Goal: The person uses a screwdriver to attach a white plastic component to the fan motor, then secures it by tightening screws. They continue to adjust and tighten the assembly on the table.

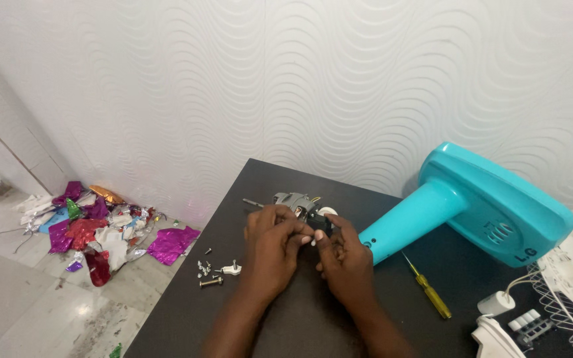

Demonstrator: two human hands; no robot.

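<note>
Right now, from the head camera, your left hand [272, 245] and right hand [345, 255] meet over the dark counter [300, 318], fingers curled in close around a small white part [313, 241] pinched between the fingertips (too small to tell what it is). Just beyond your knuckles sits a small motor assembly [300, 204] of grey metal and black, touching or nearly touching your fingers. To your left, loose screws and bolts [213, 270] lie scattered near the counter edge. To your right, a turquoise fan base [479, 205] lies on its side, with a yellow-handled screwdriver [430, 292] beside it. Shiny foil scraps [101, 232] are heaped on the floor.
</note>
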